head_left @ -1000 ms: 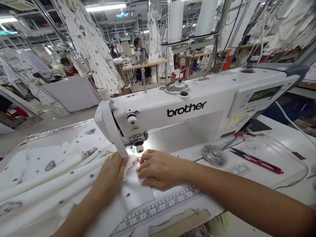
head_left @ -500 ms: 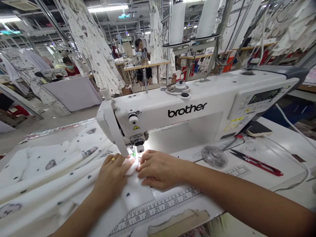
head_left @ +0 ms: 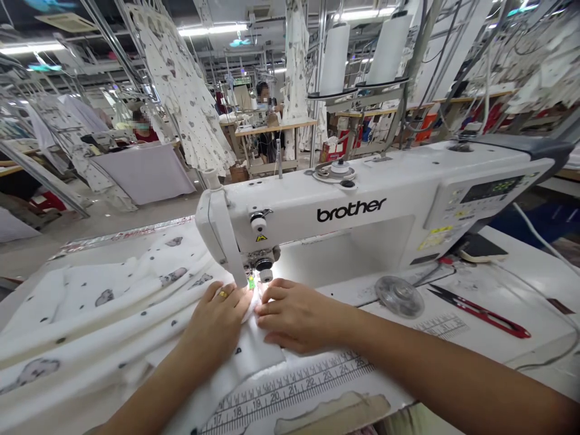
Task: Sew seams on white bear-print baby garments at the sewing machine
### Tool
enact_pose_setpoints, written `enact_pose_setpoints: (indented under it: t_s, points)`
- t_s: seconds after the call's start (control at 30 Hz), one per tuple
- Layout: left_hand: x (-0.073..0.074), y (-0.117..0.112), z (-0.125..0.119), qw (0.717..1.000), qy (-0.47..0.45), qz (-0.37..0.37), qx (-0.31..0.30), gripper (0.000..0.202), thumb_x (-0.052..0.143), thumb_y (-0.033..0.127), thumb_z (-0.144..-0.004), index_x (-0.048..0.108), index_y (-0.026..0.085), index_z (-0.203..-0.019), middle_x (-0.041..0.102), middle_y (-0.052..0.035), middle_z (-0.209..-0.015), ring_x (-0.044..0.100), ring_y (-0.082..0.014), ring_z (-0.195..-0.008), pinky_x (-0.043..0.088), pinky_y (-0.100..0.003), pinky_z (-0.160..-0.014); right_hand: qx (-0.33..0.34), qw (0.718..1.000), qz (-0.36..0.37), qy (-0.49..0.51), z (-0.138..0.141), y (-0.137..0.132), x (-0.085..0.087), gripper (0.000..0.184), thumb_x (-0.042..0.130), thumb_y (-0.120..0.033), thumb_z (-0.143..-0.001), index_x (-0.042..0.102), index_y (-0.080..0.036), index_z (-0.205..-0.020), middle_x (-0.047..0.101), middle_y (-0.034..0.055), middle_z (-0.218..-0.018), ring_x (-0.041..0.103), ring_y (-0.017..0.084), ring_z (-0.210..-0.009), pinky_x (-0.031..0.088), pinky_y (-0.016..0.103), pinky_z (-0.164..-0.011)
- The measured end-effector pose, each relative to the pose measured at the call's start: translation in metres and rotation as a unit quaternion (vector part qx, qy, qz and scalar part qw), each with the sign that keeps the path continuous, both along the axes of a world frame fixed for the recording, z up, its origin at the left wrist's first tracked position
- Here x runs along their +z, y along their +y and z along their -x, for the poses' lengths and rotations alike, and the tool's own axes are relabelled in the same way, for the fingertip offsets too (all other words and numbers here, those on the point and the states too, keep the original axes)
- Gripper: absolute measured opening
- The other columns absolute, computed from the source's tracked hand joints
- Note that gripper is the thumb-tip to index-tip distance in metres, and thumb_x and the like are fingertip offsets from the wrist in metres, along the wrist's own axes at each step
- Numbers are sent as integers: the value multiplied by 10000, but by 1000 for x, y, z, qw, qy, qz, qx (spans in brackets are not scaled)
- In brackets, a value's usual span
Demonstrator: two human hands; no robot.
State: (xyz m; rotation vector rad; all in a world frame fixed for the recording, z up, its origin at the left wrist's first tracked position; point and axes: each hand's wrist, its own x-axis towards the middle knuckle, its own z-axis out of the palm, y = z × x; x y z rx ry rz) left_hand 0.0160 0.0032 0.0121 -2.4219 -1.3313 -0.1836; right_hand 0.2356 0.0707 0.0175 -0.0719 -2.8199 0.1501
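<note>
A white Brother sewing machine [head_left: 353, 208] stands across the table. White fabric with small dark prints [head_left: 113, 314] spreads to the left and runs under the needle area [head_left: 259, 279]. My left hand [head_left: 217, 323], with a gold ring, lies flat on the fabric just left of the presser foot. My right hand [head_left: 296, 314] presses the fabric edge flat just right of the needle, fingers together and pointing left. Both hands touch the cloth and nearly meet in front of the foot.
A printed ruler strip [head_left: 290, 389] runs along the table's near edge. Red-handled thread snips [head_left: 480, 311] and a round metal disc [head_left: 399, 296] lie to the right. Cables trail at far right. Other workers sit at tables far behind, among hanging garments.
My left hand turned from gripping the fabric edge to lying flat on it, showing the ring. The view shifted slightly, so everything sits lower and further right.
</note>
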Motion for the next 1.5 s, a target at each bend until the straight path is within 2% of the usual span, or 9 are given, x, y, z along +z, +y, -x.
enact_pose_setpoints:
  t_s: [0.13,0.27,0.53,0.73,0.93,1.03,1.17,1.33,1.5]
  points:
    - [4,-11,-2,999,-2,-26,-36,346,400,-17,-827,636,111,-1045,691,-111,-1062,611,-255,-1046,404,-415,-972,58,998,-23,8,1,0,-1,144,538,-251,-962,640,-157,-922,689,37,-963,543,198,-1006,359,348,-1011]
    - [-2,-21,-4,998,-14,-39,-43,374,364,-18,-857,647,121,-1058,714,-89,-1036,636,-238,-1014,374,-426,-998,101,995,-17,4,2,0,-5,194,507,-269,-972,622,-164,-857,682,29,-907,560,185,-982,377,333,-985]
    - [-8,-8,-7,999,26,-29,10,370,394,-24,-836,681,128,-1014,727,-108,-1045,654,-261,-1033,388,-430,-996,51,999,-12,0,2,-5,-9,199,516,-319,-972,605,-167,-881,673,37,-947,560,177,-882,417,322,-888]
    - [2,-16,-1,999,2,-42,11,386,386,-35,-836,658,125,-1058,712,-97,-1051,634,-269,-1048,389,-436,-982,102,995,-11,-5,2,-3,-6,241,477,-310,-995,606,-173,-844,681,38,-933,589,171,-937,400,316,-936]
    - [17,-35,3,997,-46,-55,11,352,408,8,-874,589,151,-1141,666,-46,-877,621,-211,-822,418,-416,-917,124,992,-16,-9,3,-4,-5,253,492,-323,-986,605,-178,-812,675,24,-879,602,170,-947,410,308,-909]
    - [15,-37,-10,997,-69,-15,-3,284,422,52,-896,605,193,-1061,627,-25,-808,591,-194,-758,460,-373,-816,119,993,-15,2,3,-6,-7,253,490,-340,-982,608,-187,-819,671,20,-876,606,165,-928,424,301,-880]
    - [5,-38,-27,993,-97,57,20,255,408,37,-880,607,196,-879,609,-49,-835,568,-205,-744,476,-344,-676,120,993,-18,8,2,-8,-11,262,492,-358,-969,593,-201,-784,654,4,-821,603,159,-851,438,294,-827]
    - [-1,-31,-26,986,-121,113,33,223,421,41,-883,596,177,-856,604,-61,-863,556,-224,-790,490,-383,-704,111,994,8,0,1,-8,-15,250,509,-353,-964,582,-199,-782,655,4,-821,604,159,-875,441,279,-853]
    - [3,-12,-18,985,-109,129,46,250,422,15,-870,613,174,-892,629,-64,-925,558,-236,-851,481,-407,-764,71,996,53,18,1,-5,-14,212,534,-323,-972,627,-140,-1027,680,43,-1000,593,163,-985,411,277,-1001]
